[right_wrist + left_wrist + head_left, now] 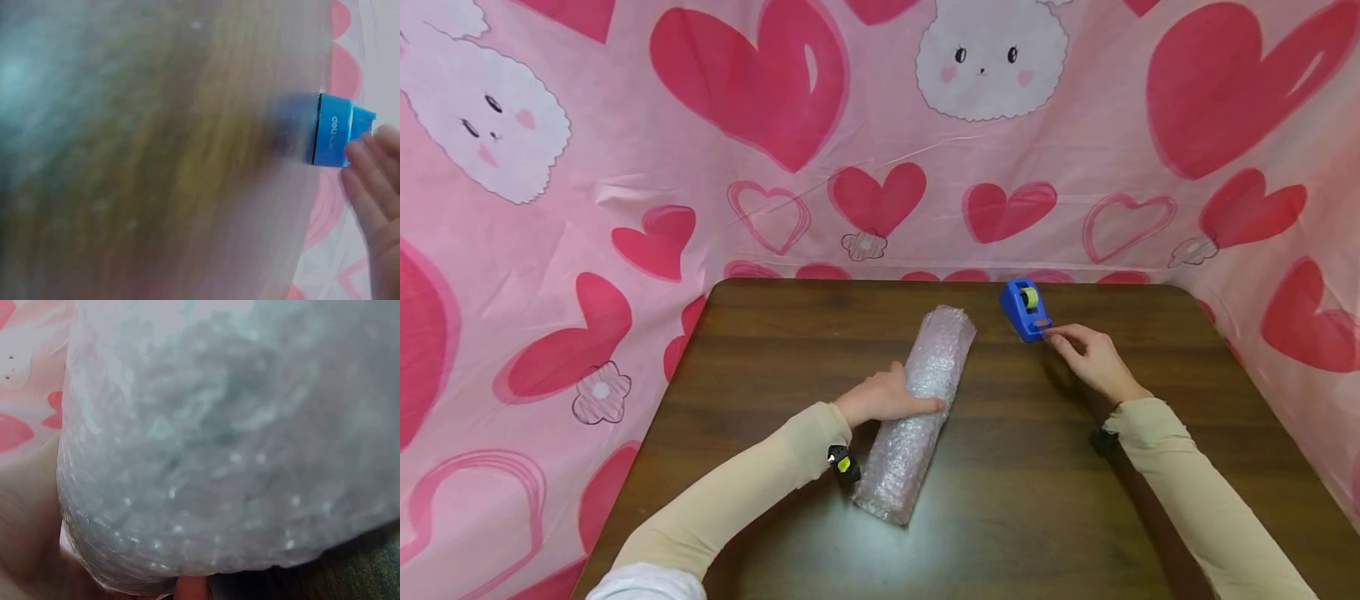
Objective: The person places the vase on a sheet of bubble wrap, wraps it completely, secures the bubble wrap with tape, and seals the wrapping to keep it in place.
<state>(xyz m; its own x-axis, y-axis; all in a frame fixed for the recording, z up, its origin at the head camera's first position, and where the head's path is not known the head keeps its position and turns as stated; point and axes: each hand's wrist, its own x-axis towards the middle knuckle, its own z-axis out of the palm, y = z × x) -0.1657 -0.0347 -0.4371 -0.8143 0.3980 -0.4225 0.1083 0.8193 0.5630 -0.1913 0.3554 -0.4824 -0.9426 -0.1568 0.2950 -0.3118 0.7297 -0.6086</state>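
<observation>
A long bundle in bubble wrap lies slantwise on the table. My left hand grips it around the middle, the thumb lying across its near side; the wrap fills most of the left wrist view. Farther back on the right stands a blue tape dispenser carrying a small roll of yellowish tape. At the dispenser's cutting end, my right hand pinches the tape's end between thumb and fingertips. In the right wrist view its fingers overlap the dispenser.
The dark wooden table has rounded far corners. A pink cloth printed with hearts and white animal faces hangs behind it and along both sides. A dark strapped device sits at the left wrist.
</observation>
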